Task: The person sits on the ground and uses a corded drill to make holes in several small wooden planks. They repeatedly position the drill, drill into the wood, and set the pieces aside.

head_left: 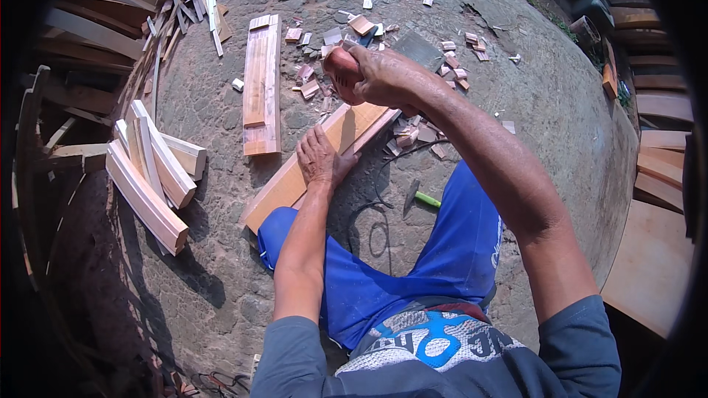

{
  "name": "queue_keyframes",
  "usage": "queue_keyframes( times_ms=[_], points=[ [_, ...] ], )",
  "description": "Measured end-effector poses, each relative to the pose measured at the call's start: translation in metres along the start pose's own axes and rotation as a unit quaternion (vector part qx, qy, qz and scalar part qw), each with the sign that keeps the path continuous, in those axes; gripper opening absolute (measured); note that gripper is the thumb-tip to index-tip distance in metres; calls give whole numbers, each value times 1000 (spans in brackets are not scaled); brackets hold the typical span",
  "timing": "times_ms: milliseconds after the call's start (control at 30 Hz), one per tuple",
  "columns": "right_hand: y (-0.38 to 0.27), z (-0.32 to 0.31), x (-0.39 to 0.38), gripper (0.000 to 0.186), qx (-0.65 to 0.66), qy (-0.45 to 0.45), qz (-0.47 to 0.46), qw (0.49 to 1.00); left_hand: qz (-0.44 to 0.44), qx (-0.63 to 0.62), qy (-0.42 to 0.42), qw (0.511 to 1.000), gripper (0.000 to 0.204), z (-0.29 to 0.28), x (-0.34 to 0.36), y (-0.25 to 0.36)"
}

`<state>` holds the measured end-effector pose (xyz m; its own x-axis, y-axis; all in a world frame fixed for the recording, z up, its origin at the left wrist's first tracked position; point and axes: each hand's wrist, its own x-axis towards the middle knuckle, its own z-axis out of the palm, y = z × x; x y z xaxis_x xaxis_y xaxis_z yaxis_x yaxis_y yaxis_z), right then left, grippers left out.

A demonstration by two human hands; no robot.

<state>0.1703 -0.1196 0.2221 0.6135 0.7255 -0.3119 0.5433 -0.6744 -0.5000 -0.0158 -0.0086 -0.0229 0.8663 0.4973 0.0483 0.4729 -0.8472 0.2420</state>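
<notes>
My right hand (380, 74) grips an orange power tool (341, 72) by its upper part, above the far end of a long wooden plank (274, 195); the tool's lower part is mostly hidden. My left hand (321, 158) grips the plank lower down, fingers over its top and thumb to the right, with the plank's near end by my left knee. A dark metal sheet (417, 51) lies beyond the far end. A black cord (380, 243) coils between my legs, near a hammer with a green handle (426, 199).
Short stacked boards (258, 85) lie left of the plank, and curved wooden pieces (147, 191) farther left. Offcuts (310, 90) are scattered around the far end. Piles of timber (96, 29) line the left edge, with more boards (664, 169) along the right edge.
</notes>
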Motion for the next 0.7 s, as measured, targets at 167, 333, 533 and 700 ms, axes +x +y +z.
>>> queue_keyframes(
  times_ms=[167,333,533,700],
  points=[
    [3,4,4,47,-12,6,-16,1000,5,0,2,1000,126,0,0,-1],
    [6,4,7,45,-16,-6,-12,1000,6,9,5,1000,127,1,-1,-1],
    [4,1,3,45,-9,-7,-14,1000,3,-3,9,1000,126,2,0,-2],
    [6,1,3,45,-10,-7,-8,1000,-5,-18,-11,1000,124,1,1,1]
  ],
)
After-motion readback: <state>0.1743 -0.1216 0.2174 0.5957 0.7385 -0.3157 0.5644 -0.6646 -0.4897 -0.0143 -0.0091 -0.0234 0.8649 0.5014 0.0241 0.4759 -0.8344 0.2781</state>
